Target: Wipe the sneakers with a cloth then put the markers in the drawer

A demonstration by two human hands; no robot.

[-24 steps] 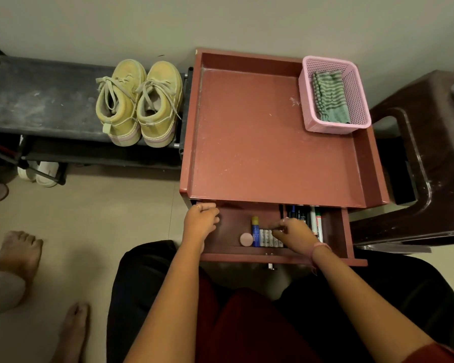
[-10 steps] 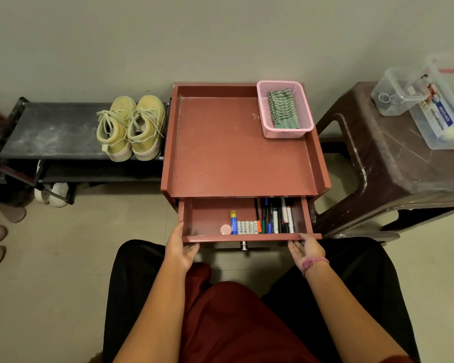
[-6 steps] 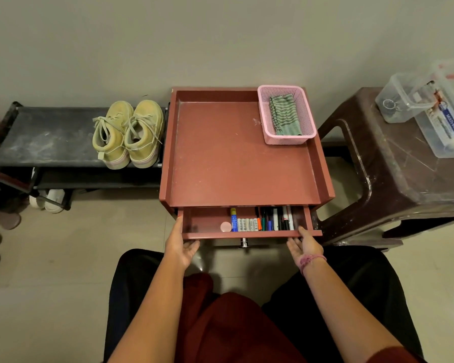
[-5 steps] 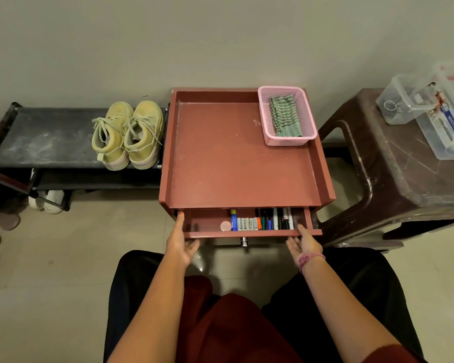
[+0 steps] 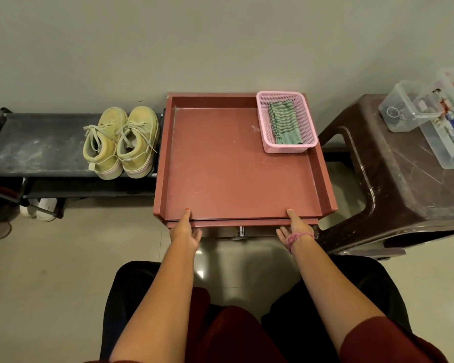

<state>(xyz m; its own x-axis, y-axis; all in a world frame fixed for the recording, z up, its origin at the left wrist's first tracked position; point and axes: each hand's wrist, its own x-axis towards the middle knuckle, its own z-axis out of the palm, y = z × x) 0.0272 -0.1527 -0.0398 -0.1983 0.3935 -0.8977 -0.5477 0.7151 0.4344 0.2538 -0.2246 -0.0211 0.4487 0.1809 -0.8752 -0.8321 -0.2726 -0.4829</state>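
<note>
From the head view, the drawer (image 5: 243,223) of the reddish-brown bedside cabinet (image 5: 240,163) is pushed in almost flush under the cabinet's top, with only its front edge and a small metal knob (image 5: 241,232) showing, so the markers inside it cannot be seen. The left hand (image 5: 185,230) presses against the left end of the drawer front, its fingers (image 5: 186,215) straight and reaching up to the lip of the top; it grips nothing. The right hand (image 5: 295,227), with a pink band (image 5: 298,237) at the wrist, presses the right end of the drawer front in the same way, fingers extended and spread, with nothing held. The cabinet's top surface is a shallow tray with raised sides, and in its far right corner stands a pink mesh basket (image 5: 285,121) with a folded green striped cloth (image 5: 284,125) lying inside it. Just left of the cabinet, a pair of yellow sneakers (image 5: 121,142) sits side by side on the upper shelf of a dark shoe rack (image 5: 37,145), toes toward the wall, laces loose. White footwear (image 5: 41,209) shows below the rack. To the right of the cabinet stands a dark brown plastic stool (image 5: 404,174) bearing clear plastic boxes (image 5: 430,116). The person's lap, in dark red and black cloth, fills the bottom of the view above a pale tiled floor (image 5: 63,258).
</note>
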